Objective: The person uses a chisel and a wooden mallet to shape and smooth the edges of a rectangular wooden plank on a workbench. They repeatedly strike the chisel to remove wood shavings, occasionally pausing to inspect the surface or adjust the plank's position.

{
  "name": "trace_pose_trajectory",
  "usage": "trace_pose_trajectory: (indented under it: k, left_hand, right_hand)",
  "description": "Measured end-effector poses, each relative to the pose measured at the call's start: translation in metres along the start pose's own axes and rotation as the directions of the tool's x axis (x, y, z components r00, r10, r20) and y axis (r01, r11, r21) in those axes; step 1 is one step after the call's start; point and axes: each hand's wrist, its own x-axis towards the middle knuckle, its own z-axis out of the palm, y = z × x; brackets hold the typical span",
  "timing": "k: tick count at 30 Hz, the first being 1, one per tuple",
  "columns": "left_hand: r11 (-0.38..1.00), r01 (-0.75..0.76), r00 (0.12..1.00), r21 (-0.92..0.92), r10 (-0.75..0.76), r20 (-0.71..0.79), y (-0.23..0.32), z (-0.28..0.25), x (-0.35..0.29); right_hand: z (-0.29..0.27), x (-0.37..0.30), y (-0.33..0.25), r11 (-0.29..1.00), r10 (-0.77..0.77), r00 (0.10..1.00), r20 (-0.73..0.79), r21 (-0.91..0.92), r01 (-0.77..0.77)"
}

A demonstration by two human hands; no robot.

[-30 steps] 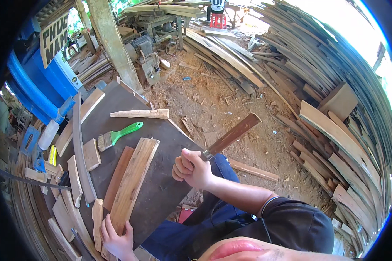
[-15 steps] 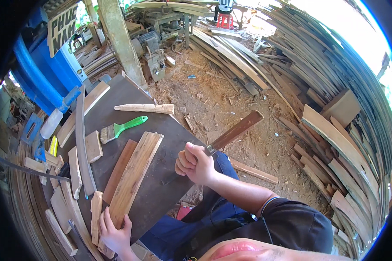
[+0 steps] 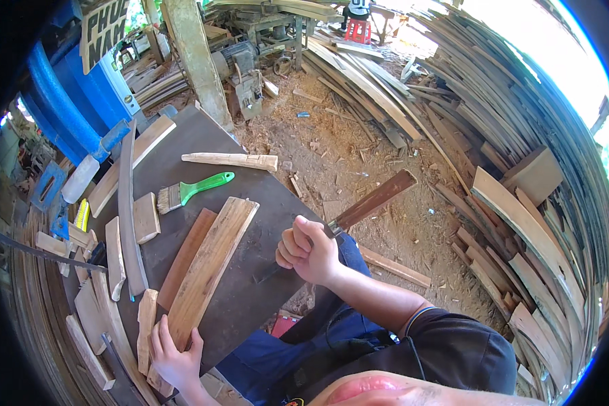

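My left hand [image 3: 175, 353] grips the near end of a pale, rough-edged wooden board [image 3: 213, 264], fingers over its left edge and thumb at the right. The board lies slanted on the dark tabletop [image 3: 227, 314]. A thinner reddish-brown strip [image 3: 187, 257] lies along its left side. Above the table's right edge, my right hand [image 3: 309, 252] is closed round a wooden-handled blade [image 3: 375, 201]. Its long brown handle and metal collar stick out up and to the right; a thin dark blade shows faintly below the fist. The fingers hide the middle of the tool.
A green-handled paintbrush [image 3: 199, 190], a small wood block [image 3: 145, 218] and a carved wood piece [image 3: 230, 161] lie farther back. Several offcuts crowd the left side near a blue machine [image 3: 81, 101]. Stacked planks [image 3: 521, 115] line the right; a person sits on a red stool [image 3: 358, 31] far off.
The view has shifted slightly. Both hands keep their grips, and the board stays in place. The thin blade below my right fist now shows a little more.
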Motion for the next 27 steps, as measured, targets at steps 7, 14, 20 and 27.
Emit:
trace_pose_trajectory:
  k: [7, 14, 20, 27]
  left_hand:
    - [1.0, 0.007, 1.0, 0.021, -0.008, 0.016, -0.0014, 0.0002, -0.0006]
    - [1.0, 0.008, 1.0, 0.014, -0.008, 0.018, -0.0022, 0.0002, -0.0007]
    - [1.0, 0.002, 1.0, 0.023, -0.002, 0.01, -0.0017, 0.0009, -0.0011]
    - [1.0, 0.002, 1.0, 0.016, -0.003, 0.012, -0.0024, 0.0016, -0.001]
  right_hand:
    - [-0.0005, 0.0007, 0.0002, 1.0, 0.0, 1.0, 0.011, -0.029, 0.001]
    - [0.0005, 0.0007, -0.0008, 0.999, 0.002, 1.0, 0.013, -0.039, -0.002]
    - [0.0014, 0.0003, -0.0014, 0.999, 0.013, 1.0, -0.026, -0.031, -0.014]
    - [-0.0006, 0.0007, -0.0019, 1.0, 0.026, 1.0, 0.005, 0.017, -0.026]
